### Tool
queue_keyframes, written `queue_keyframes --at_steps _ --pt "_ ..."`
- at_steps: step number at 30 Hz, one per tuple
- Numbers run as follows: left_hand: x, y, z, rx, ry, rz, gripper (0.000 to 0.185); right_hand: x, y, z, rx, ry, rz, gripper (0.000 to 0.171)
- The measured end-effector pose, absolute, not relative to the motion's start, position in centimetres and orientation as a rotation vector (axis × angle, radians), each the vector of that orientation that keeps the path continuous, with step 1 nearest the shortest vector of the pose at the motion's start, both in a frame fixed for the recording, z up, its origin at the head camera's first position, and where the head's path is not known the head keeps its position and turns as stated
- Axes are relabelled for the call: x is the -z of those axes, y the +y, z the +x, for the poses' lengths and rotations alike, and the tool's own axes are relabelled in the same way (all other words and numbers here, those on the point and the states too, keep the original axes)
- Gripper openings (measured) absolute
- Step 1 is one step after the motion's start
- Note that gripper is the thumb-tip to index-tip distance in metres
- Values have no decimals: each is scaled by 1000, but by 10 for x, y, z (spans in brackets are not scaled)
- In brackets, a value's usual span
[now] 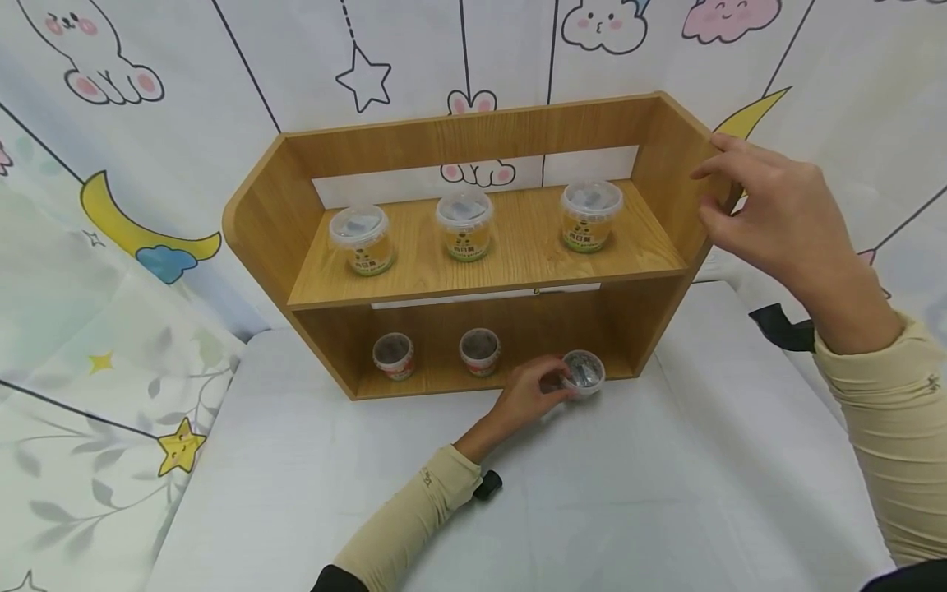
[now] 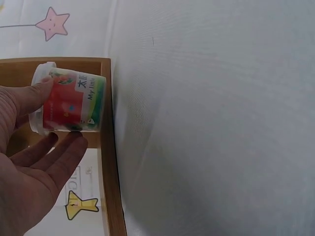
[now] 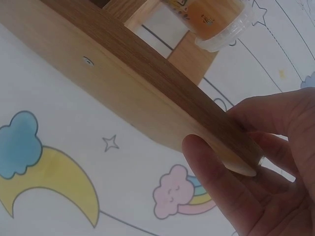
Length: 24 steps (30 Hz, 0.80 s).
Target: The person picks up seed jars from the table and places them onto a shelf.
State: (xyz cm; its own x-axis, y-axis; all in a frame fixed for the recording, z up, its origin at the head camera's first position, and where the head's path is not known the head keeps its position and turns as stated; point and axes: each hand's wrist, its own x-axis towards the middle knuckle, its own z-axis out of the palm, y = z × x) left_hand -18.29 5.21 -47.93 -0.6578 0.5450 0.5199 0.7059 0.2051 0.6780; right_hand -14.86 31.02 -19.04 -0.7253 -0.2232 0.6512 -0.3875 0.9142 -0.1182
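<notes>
A two-level wooden shelf (image 1: 488,271) stands on a white-covered table. My left hand (image 1: 556,383) grips a small red-labelled cup (image 1: 584,372) at the front right of the lower level. In the left wrist view the red cup (image 2: 74,101) lies on its side between the thumb and fingers of my left hand (image 2: 51,120), beside the shelf's edge (image 2: 109,147). My right hand (image 1: 712,179) grips the top corner of the shelf's right side panel (image 1: 676,177). In the right wrist view my right hand (image 3: 231,147) clasps that panel (image 3: 147,78) between thumb and fingers.
Three yellow-green cups with clear lids (image 1: 361,238), (image 1: 465,225), (image 1: 590,215) stand on the upper level. Two more red cups (image 1: 394,355), (image 1: 480,351) sit on the lower level. The white tablecloth (image 1: 629,493) spreads in front. A cartoon-print curtain (image 1: 133,123) hangs behind.
</notes>
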Motion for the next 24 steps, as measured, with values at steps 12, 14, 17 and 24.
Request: queue_keyframes --at_steps 12,14,17,24 --pt "476 54 -181 1444 -2311 -1215 28 189 309 -148 -297 -2401 445 27" --pt "474 54 -180 1390 -2329 -1208 28 189 309 -148 -295 -2391 453 27" --pt "471 55 -178 1319 -2369 -1173 28 189 309 -148 -299 -2390 448 27" --pt "466 55 -172 1312 -2419 -1081 26 190 309 -147 -302 -2406 432 27"
